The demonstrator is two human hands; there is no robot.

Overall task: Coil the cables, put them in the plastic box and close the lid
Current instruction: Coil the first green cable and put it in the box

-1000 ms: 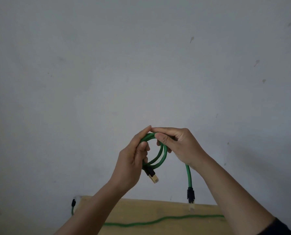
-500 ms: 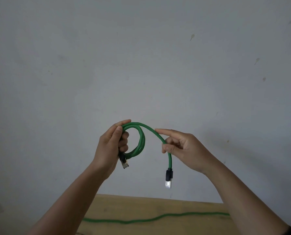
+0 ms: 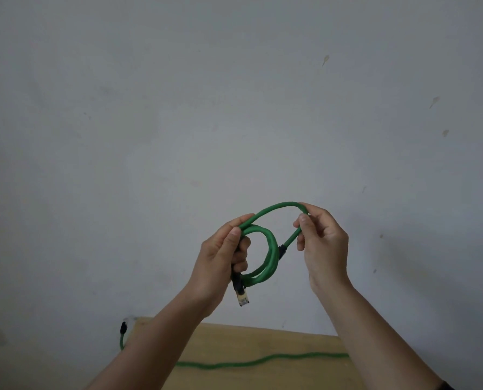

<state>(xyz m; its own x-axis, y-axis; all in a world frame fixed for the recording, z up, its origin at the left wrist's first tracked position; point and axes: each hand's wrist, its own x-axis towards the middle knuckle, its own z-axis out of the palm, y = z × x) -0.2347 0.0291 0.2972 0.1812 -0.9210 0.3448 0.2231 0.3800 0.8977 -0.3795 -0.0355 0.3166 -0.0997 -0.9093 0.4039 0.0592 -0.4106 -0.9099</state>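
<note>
Green cable (image 3: pixel 271 254) is mid-coiling: left hand (image 3: pixel 220 263) clenches the finished loops, right hand (image 3: pixel 323 243) pinches the last arc just above its end plug. Next, I judge, that end tucks under the left fingers (image 3: pixel 241 244); box unseen.

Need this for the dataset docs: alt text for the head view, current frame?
Two bare hands coil a green cable before a grey wall: the left hand grips the loops, the right hand pinches the free end. A second green cable lies on a wooden table below.
</note>
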